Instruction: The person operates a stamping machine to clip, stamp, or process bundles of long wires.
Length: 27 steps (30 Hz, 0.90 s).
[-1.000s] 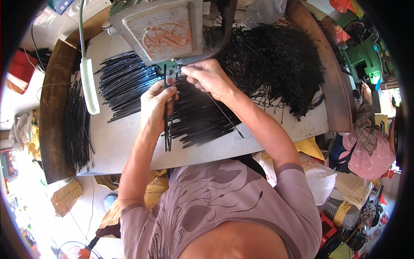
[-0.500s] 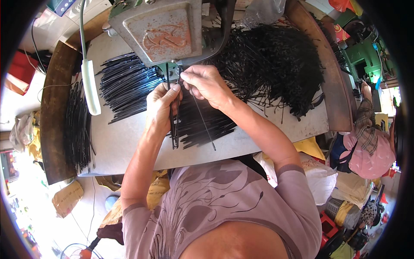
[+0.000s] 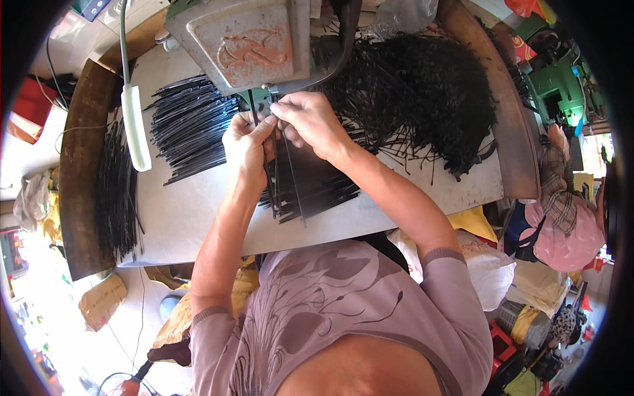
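Pinching at upper center of the frame: left hand (image 3: 249, 146), thumb against fingers, closed round a black strip (image 3: 251, 102). Strip's long axis near upright in the frame, top end reaching up to the machine head (image 3: 254, 49), tail leaning slightly right, over the bench (image 3: 191, 224). Right hand (image 3: 307, 122) just beside it, thumb and forefinger pressed together; a thin rod (image 3: 295, 178) trails from this hand, down and a little right, lower end blurred. Both pieces roughly side by side; strip nearer left hand, rod nearer right.

In the way: machine head overhangs both sets of fingertips; the exact meeting point beneath is too small to tell.

Farther out: sorted bundle (image 3: 191, 132) left of left hand, another bundle (image 3: 317, 181) below right hand, tangled heap (image 3: 429, 99) at upper right. White lamp (image 3: 135, 129) hangs at upper left. Wooden boards (image 3: 86, 178) wall the bench at both sides. Co-worker (image 3: 568, 231) at right edge, well apart.
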{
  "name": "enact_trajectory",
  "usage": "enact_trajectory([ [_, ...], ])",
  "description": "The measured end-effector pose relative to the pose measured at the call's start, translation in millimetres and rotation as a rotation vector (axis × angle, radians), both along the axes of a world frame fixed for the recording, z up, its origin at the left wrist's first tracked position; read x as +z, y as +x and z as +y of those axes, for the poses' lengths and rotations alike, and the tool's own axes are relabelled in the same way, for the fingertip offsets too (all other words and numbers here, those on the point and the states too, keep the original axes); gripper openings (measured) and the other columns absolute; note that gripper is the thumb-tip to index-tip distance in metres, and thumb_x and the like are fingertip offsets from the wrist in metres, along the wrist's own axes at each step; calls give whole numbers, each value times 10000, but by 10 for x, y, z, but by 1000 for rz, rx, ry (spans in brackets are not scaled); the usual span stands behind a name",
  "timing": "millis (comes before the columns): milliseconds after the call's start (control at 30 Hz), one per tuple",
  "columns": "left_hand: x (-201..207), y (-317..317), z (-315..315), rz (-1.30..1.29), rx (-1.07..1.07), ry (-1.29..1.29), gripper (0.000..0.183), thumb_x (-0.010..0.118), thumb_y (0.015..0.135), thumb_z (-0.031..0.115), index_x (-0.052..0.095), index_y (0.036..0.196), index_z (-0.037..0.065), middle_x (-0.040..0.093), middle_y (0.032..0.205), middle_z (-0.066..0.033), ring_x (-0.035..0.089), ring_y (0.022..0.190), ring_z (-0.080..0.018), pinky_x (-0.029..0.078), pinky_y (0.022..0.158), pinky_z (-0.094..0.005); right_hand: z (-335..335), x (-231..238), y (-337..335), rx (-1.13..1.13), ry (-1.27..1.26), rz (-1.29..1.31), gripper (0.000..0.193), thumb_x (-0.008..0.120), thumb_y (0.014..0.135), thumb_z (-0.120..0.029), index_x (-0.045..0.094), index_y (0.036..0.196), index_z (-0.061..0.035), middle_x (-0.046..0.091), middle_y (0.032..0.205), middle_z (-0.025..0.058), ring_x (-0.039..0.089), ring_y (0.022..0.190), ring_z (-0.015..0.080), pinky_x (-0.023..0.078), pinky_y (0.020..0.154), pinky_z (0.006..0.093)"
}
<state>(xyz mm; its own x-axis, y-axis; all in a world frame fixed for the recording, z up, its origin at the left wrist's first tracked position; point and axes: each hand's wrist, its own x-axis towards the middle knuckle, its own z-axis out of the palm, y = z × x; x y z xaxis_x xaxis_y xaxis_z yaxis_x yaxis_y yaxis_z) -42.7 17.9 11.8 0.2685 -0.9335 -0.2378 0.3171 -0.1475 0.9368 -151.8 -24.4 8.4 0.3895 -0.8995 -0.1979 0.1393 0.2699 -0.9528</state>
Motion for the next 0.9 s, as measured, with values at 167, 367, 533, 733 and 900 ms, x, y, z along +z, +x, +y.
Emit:
enact_trajectory([
  [167,-44,47,-14,-58,-36,-13,151,596,742,50,449,776,40,494,565,-31,376,402,-51,271,335,-171,-19,-32,2,6,-24,56,160,508,820,-120,556,759,21,514,606,20,450,440,41,344,334,168],
  [367,-57,55,-12,15,-49,20,145,591,745,52,447,735,56,492,561,-35,366,397,-51,269,335,-178,-8,38,-107,23,1,111,164,526,812,-144,563,794,16,542,648,40,489,463,55,386,354,173],
  [533,-26,108,-2,19,-63,40,148,588,745,47,442,722,59,493,561,-37,364,397,-54,275,337,-179,-119,84,-641,-47,-143,288,165,561,783,-136,578,842,17,556,673,52,503,483,68,393,382,178],
  [733,187,369,50,-190,-148,25,133,595,741,57,463,750,60,509,581,-34,374,405,-46,263,337,-173,-147,203,-1184,-144,-178,389,128,544,781,-100,590,832,9,548,645,33,488,488,57,371,391,172],
  [900,283,1305,338,-1406,-272,105,305,591,726,123,491,992,10,531,700,-94,534,606,-175,426,529,-276,-138,171,-1424,-10,-232,604,105,544,774,-94,598,812,-12,548,648,18,486,497,48,364,398,173],
])
